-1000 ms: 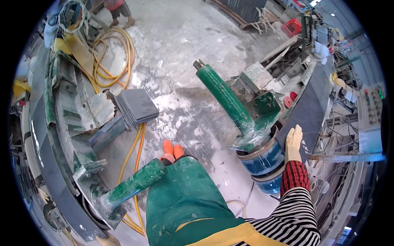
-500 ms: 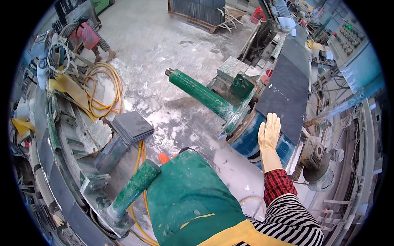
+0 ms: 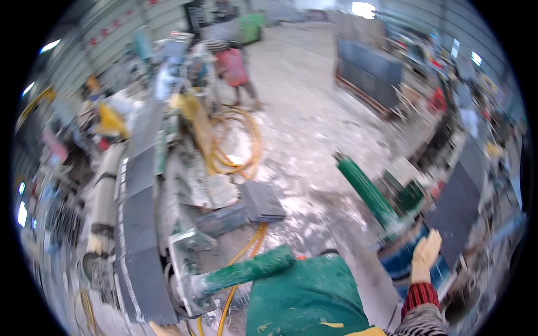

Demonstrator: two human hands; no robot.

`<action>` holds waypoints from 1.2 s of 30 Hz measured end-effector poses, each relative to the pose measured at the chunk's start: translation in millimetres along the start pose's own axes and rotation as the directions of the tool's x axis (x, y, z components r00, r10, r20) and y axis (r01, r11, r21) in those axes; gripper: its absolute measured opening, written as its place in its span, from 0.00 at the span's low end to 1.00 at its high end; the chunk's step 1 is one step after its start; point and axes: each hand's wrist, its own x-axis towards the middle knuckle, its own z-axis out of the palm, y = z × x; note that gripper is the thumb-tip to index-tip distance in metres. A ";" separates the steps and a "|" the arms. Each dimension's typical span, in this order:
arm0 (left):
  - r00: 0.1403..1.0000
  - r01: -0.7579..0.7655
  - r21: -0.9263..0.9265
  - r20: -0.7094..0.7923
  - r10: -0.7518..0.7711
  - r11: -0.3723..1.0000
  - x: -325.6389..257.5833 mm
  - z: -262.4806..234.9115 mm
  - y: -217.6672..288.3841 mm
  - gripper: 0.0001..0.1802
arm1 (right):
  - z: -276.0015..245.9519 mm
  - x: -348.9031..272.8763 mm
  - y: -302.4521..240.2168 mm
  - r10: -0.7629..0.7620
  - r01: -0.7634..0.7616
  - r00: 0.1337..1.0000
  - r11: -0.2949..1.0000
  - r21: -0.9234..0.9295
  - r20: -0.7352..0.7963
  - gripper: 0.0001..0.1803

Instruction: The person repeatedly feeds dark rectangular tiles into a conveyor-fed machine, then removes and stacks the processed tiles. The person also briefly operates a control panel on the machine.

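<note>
My right hand (image 3: 427, 252), in a cream rubber glove, reaches out at the lower right with its fingers stretched. It lies at the near end of a dark flat slab or belt (image 3: 457, 207), over a blue drum (image 3: 400, 266); blur hides whether it touches. At the bottom edge, beside a row of dark grey slabs (image 3: 143, 232) on the left, a cream patch shows that looks like my gloved left hand (image 3: 165, 329). Its fingers are not visible. Between the two sides hangs my green apron (image 3: 305, 294).
Green cylinders (image 3: 249, 271) (image 3: 367, 190) jut inward from both machines. A stack of grey tiles (image 3: 261, 201) stands by the left one. Yellow hose (image 3: 258, 143) coils on the floor. Farther back, another person (image 3: 232, 67) bends over near large upright dark slabs (image 3: 367, 73).
The view has swung left and up, so the scene sits farther right and lower. My right hand stays by the blue drum. A cream patch has appeared at the bottom edge.
</note>
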 end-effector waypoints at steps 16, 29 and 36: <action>0.976 0.218 -0.183 0.034 -0.215 0.959 106.2 -75.7 -30.8 0.32 | 41.8 -29.8 -19.8 0.032 0.014 0.964 0.985 -0.172 0.264 0.32; 0.954 0.291 -0.182 0.129 -0.271 0.939 106.6 -81.9 -10.7 0.37 | 10.1 -22.1 -51.4 0.128 -0.083 0.864 0.990 -0.112 0.487 0.36; 0.951 0.309 -0.199 0.056 -0.303 0.930 97.0 -75.7 -9.7 0.37 | -1.0 -41.1 -66.9 0.075 -0.043 0.887 0.996 -0.082 0.456 0.37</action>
